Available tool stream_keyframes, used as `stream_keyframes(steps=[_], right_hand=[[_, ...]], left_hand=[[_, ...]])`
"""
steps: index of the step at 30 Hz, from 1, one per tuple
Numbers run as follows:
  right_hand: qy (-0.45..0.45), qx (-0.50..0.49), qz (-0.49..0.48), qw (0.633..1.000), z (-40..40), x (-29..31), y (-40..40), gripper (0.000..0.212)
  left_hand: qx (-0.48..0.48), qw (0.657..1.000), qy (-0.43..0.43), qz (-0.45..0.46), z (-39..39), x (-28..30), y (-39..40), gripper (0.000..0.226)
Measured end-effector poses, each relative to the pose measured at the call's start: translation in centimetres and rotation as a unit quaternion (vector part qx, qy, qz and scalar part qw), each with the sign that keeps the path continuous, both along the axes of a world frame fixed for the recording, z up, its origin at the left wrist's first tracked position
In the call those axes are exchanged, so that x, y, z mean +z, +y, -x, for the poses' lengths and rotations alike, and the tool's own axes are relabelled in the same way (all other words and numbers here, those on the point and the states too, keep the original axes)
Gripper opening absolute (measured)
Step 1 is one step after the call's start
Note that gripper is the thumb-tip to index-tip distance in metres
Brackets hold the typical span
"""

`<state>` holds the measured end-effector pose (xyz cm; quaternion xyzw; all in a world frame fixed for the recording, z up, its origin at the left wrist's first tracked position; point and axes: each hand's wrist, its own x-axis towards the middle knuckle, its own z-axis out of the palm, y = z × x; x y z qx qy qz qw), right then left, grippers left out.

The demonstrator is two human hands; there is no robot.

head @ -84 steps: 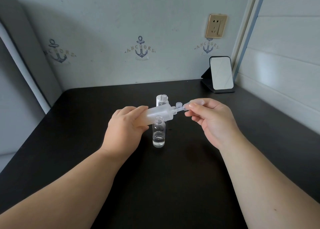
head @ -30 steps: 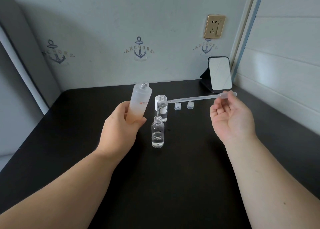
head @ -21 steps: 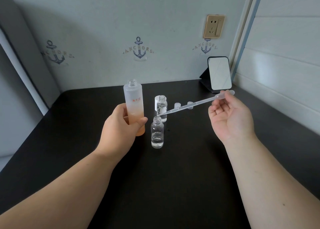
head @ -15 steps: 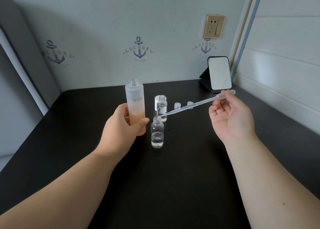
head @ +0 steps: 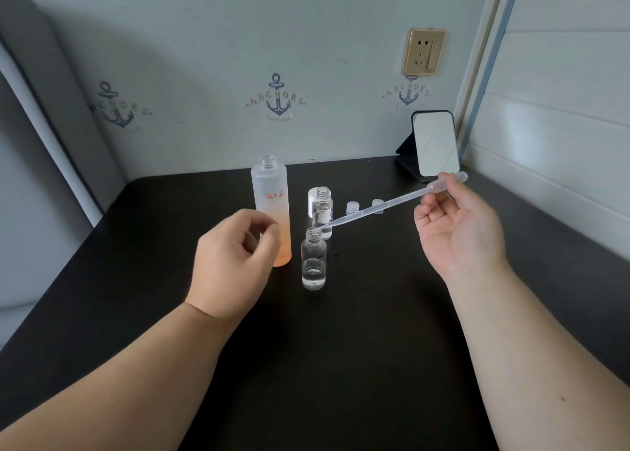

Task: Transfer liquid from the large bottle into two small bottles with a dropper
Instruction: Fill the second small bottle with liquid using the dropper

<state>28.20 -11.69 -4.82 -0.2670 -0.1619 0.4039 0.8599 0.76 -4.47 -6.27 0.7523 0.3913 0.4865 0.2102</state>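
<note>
A: Our dropper [head: 381, 208], pinched at the bulb by our right hand [head: 456, 225], has its tip at the near small bottle [head: 314, 263], which holds a little liquid.

B: The far small bottle [head: 322, 212] seems fuller, so we're mid-task. Our left hand [head: 235, 256] hangs loosely curled, empty, beside the upright large bottle [head: 272, 212].

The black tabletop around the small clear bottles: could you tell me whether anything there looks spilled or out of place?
Possibly: a small glossy spot lies on the black tabletop just right of the nearer small clear glass bottle, perhaps a stray drop. The frosted orange-tinted large bottle and both small bottles stand upright.
</note>
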Motion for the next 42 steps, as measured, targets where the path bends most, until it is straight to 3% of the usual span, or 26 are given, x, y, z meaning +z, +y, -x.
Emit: stream_keyframes(steps=[4, 9, 17, 21, 42], right_hand=[[-0.002, -0.003, 0.002, 1.0, -0.1, 0.0, 0.0, 0.005], [-0.01, -0.004, 0.002, 1.0, 0.0, 0.0, 0.0, 0.009], [-0.033, 0.001, 0.016, 0.999, -0.1, 0.1, -0.1, 0.013], [-0.038, 0.0, 0.023, 0.999, -0.1, 0.2, -0.1, 0.014], [-0.031, -0.005, 0.045, 0.998, -0.4, 0.1, 0.2, 0.012]], left_hand=[[-0.09, 0.993, 0.081, -0.01, -0.5, 0.0, -0.4, 0.034], [-0.127, 0.979, 0.154, 0.034, -1.1, -0.3, -0.2, 0.063], [-0.127, 0.976, 0.175, 0.018, -1.2, -0.3, -0.1, 0.027], [-0.127, 0.978, 0.164, -0.01, -1.1, -0.1, -0.2, 0.021], [-0.127, 0.978, 0.16, -0.033, -1.0, -0.5, -0.1, 0.028]])
